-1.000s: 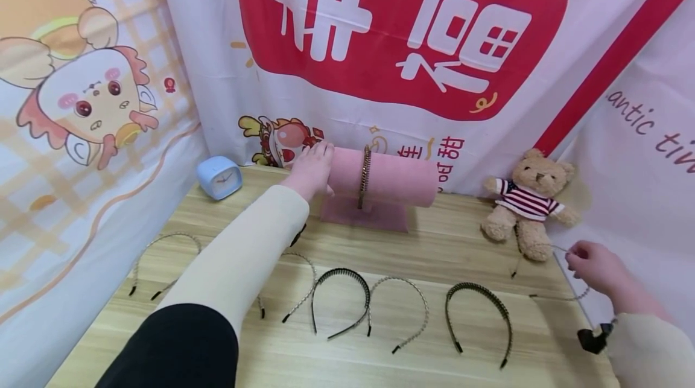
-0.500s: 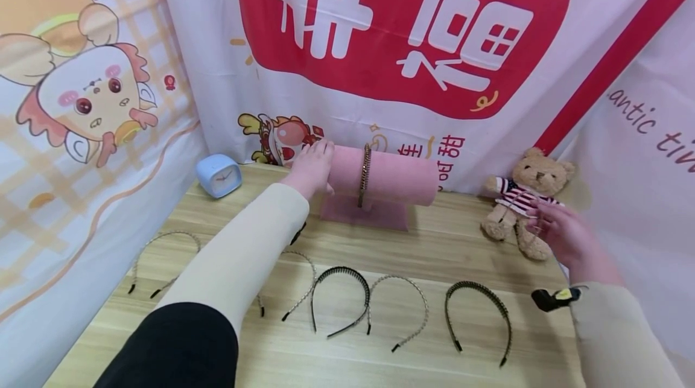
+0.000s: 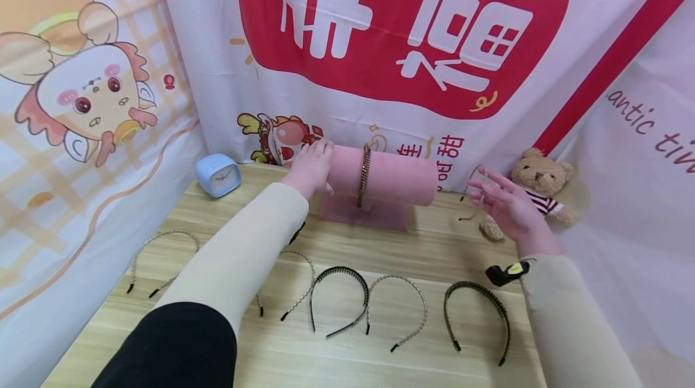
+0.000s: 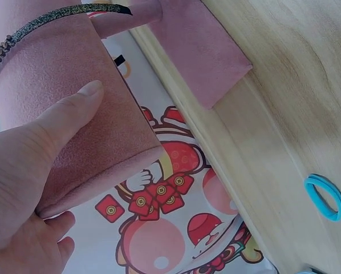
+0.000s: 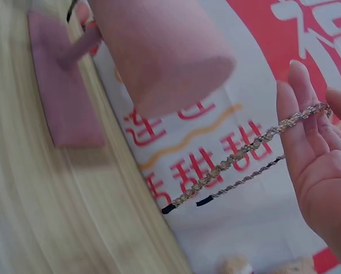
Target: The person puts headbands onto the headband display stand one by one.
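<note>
A pink velvet display stand (image 3: 399, 178) stands at the back of the table, its padded roll lying sideways on a flat base. My left hand (image 3: 312, 166) grips the roll's left end, thumb on one side in the left wrist view, fingers partly hidden behind. Around the roll sits a dark beaded headband (image 3: 364, 175). Off the roll's right end is my right hand (image 3: 502, 198), pinching a thin gold-silver beaded headband (image 5: 233, 160) near the middle of its curve. Both black-tipped ends of that headband point toward the stand, apart from it, in the right wrist view.
Several headbands lie in a row in front, among them a black toothed headband (image 3: 341, 270) and a dark beaded one (image 3: 478, 288). A blue clock (image 3: 218, 175) stands at back left, a teddy bear (image 3: 543, 174) at back right. A turquoise hair tie (image 4: 325, 197) lies left of the stand.
My right hand has lifted the beaded headband from the table's right edge and carried it left, past the bear, toward the stand. The left hand has stayed on the roll.
</note>
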A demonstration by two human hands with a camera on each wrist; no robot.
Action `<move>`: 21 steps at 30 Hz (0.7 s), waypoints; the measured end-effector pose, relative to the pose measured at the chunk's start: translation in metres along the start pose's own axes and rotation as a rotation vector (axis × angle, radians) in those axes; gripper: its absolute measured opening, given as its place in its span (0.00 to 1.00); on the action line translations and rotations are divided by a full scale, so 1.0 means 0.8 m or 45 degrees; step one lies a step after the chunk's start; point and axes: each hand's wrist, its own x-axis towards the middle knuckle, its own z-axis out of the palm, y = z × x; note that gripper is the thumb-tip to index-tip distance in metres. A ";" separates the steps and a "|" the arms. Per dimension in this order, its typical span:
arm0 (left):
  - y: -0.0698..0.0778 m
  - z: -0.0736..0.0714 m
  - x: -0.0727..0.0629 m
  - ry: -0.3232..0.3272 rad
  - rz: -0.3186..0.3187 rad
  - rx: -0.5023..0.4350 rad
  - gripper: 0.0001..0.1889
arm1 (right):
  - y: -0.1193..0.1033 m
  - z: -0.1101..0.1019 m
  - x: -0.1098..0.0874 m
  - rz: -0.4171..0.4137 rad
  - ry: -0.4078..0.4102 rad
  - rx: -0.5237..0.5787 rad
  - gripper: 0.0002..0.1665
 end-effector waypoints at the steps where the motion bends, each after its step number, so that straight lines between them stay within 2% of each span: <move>1: 0.000 0.000 0.000 0.000 -0.002 0.000 0.65 | 0.003 0.005 0.005 0.002 -0.005 0.018 0.25; 5: -0.002 0.000 -0.001 0.000 -0.006 0.004 0.64 | 0.014 0.021 0.023 -0.019 -0.050 0.044 0.29; 11: -0.002 -0.001 -0.005 0.001 -0.013 0.003 0.64 | 0.023 0.044 0.045 -0.037 -0.016 -0.008 0.32; 21: -0.001 0.001 -0.001 -0.006 -0.010 -0.004 0.64 | 0.032 0.066 0.068 0.006 -0.023 0.039 0.34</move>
